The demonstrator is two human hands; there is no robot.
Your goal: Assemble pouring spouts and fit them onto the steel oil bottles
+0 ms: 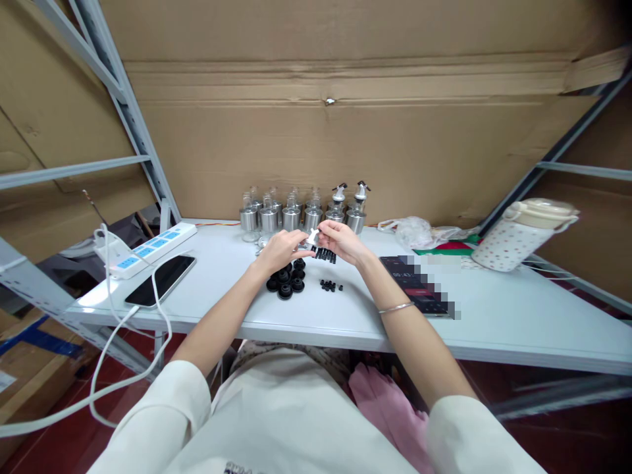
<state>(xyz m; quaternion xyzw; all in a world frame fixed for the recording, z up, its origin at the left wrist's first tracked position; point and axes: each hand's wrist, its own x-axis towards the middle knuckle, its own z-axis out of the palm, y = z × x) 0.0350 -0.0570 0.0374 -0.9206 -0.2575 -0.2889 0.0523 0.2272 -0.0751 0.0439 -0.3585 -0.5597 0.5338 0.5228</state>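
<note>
My left hand has its thumb and fingers around a small white bottle pourer top. Facing it, my right hand pinches a tiny dark piece at the pourer's upper end; its shape is mostly hidden by the fingers. Just below the hands lie a row of short black sticks, a cluster of round black stoppers and some tiny black pieces. Behind them stand several glass bottles with steel sleeves; two at the right carry white-and-black pourers.
At left are a power strip, a phone and a looping white cable. To the right lie a dark device with a timer, a plastic bag and a tilted dotted flask. Cardboard closes off the back.
</note>
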